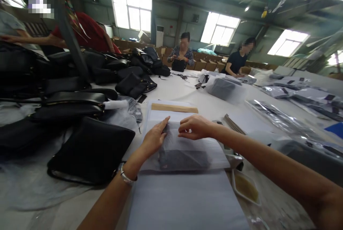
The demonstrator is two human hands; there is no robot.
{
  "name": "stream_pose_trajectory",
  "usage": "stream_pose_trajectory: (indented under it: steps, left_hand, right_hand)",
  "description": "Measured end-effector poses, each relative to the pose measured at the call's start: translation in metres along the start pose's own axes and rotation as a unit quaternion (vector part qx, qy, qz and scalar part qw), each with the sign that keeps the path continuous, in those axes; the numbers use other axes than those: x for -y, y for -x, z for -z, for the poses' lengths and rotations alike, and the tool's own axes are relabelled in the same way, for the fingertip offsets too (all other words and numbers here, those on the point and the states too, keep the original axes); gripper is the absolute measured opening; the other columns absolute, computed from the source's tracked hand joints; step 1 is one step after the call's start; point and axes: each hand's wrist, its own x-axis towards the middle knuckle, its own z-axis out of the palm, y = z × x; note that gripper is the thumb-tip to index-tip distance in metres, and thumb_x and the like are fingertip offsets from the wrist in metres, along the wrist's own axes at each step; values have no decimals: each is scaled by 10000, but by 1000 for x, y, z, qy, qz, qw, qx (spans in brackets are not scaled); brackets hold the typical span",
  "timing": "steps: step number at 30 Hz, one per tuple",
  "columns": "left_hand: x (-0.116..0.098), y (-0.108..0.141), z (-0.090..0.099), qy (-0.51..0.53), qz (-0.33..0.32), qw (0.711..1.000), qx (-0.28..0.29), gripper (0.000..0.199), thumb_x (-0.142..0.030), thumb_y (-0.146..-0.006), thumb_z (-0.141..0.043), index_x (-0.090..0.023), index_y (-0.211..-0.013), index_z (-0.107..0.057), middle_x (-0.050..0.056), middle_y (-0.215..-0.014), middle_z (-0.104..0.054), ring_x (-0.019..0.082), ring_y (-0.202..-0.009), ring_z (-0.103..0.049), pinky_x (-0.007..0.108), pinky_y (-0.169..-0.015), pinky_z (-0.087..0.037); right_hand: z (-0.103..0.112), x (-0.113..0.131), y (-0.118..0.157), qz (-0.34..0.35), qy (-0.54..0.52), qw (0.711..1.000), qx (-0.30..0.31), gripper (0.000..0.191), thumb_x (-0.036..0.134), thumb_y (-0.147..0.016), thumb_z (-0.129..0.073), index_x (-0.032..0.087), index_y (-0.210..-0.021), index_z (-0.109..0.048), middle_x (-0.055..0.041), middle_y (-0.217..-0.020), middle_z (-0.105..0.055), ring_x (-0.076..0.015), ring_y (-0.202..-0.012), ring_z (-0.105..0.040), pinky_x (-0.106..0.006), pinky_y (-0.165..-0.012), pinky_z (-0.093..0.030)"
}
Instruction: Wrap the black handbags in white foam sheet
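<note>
A dark item wrapped in translucent white sheet (pixel 184 155) lies in front of me on a stack of white sheets (pixel 184 201). My left hand (pixel 155 137) rests on the wrapping's left side, its fingers stretched forward and apart. Over the right part of the wrapping, my right hand (pixel 195 127) has its fingers curled and thumb close to them; whether a bit of sheet is between them is too small to tell. Beyond both hands, a tan strip (pixel 174 108) lies across the white sheet. A black bag (pixel 92 151) sits left of my left forearm.
Many black bags (pixel 112 62) are piled at the left. Clear-wrapped packages (pixel 308 94) cover the right side. A small tray (pixel 245 186) of yellowish content stands near my right forearm. One person (pixel 182 53) handles a black bag across the table; others work at both sides.
</note>
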Motion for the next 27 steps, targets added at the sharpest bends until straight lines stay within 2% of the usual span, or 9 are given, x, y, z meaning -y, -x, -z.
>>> stream_pose_trajectory:
  steps: [4,7,10,14,18,20,22,24,27]
  left_hand:
    - [7,2,-5,37,1,999,-16,775,-48,-823,-515,-278,-1518,-264,67,-1477,-480,212,-1328,-476,400,-1097,-416]
    - [9,4,-8,43,16,999,-19,776,-61,-831,-518,-285,-1524,-249,71,-1465,-495,228,-1290,-515,407,-1078,-431]
    - [9,6,-10,57,31,998,-23,762,-82,-842,-518,-287,-1525,-248,73,-1467,-494,242,-1281,-526,413,-1061,-445]
    - [9,7,-10,84,39,995,-29,712,-100,-855,-501,-279,-1511,-289,60,-1485,-477,227,-1335,-474,400,-1079,-429]
    - [9,7,-8,84,46,995,-22,714,-85,-837,-499,-255,-1504,-309,65,-1465,-502,210,-1325,-488,384,-1062,-449]
    - [8,7,-4,76,49,996,-12,730,-76,-825,-503,-258,-1504,-307,59,-1463,-504,201,-1302,-513,364,-1026,-484]
    - [2,6,4,54,52,997,-1,736,-67,-816,-509,-267,-1498,-318,50,-1467,-499,196,-1291,-527,360,-1021,-492]
    - [-10,3,12,11,45,999,-7,668,-80,-836,-511,-253,-1469,-382,57,-1452,-516,202,-1300,-521,386,-1067,-459]
    - [-35,-6,14,-76,19,995,-57,461,-190,-929,-478,-206,-1389,-499,98,-1407,-558,216,-1315,-506,423,-1121,-400]
  right_hand:
    - [-5,-20,-44,-12,15,993,113,233,430,-840,-635,236,-746,-725,15,-679,-696,-113,-562,-558,-244,-526,-294]
    - [-6,-26,-63,-20,60,983,171,254,490,-788,-665,254,-729,-739,13,-617,-680,-123,-503,-512,-265,-502,-240]
    - [-5,-31,-73,-37,86,978,186,336,573,-710,-706,244,-764,-747,-13,-618,-674,-144,-524,-532,-269,-514,-243]
    - [-5,-44,-74,-94,71,977,175,564,698,-613,-722,211,-898,-732,-51,-686,-687,-190,-617,-594,-262,-540,-288]
    - [-14,-68,-57,-157,-59,977,131,528,662,-629,-743,219,-914,-697,-25,-786,-713,-173,-661,-614,-239,-547,-359]
    - [-21,-80,-41,-209,-114,969,71,441,601,-658,-759,218,-867,-694,-7,-806,-720,-159,-682,-627,-230,-580,-408]
    - [-27,-86,-22,-264,-122,957,-1,317,510,-739,-729,214,-847,-697,-11,-834,-727,-162,-721,-639,-245,-644,-449]
    - [-32,-79,1,-306,-108,944,-59,221,408,-850,-627,208,-910,-698,-37,-898,-732,-177,-770,-649,-284,-716,-475]
    - [-38,-42,40,-323,-111,931,-131,265,355,-936,-501,205,-1064,-677,-75,-1027,-721,-196,-877,-664,-336,-821,-502]
